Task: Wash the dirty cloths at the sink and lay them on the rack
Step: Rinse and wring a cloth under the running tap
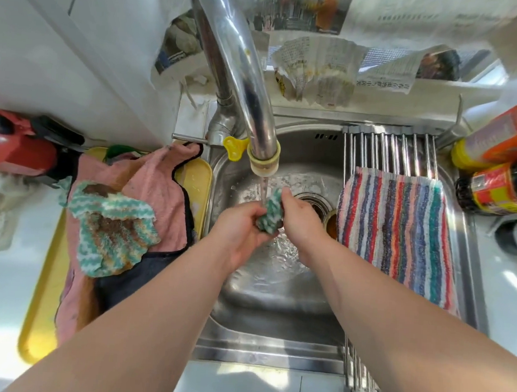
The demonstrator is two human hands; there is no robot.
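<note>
Over the sink, both hands, left hand and right hand, curl their fingers around a bunched green-and-white cloth under the faucet stream, near the striped towel on the rack.

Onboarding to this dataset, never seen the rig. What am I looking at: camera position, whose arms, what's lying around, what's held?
No robot here: one wide-angle camera worn on a person's head looks down at their bare arms. The left hand and right hand both hold a bunched green-and-white cloth under water from the faucet, over the steel sink. A striped cloth lies on the roll-up rack at right. At left, a yellow tray carries a pink cloth with a brown-stained cloth on top.
</note>
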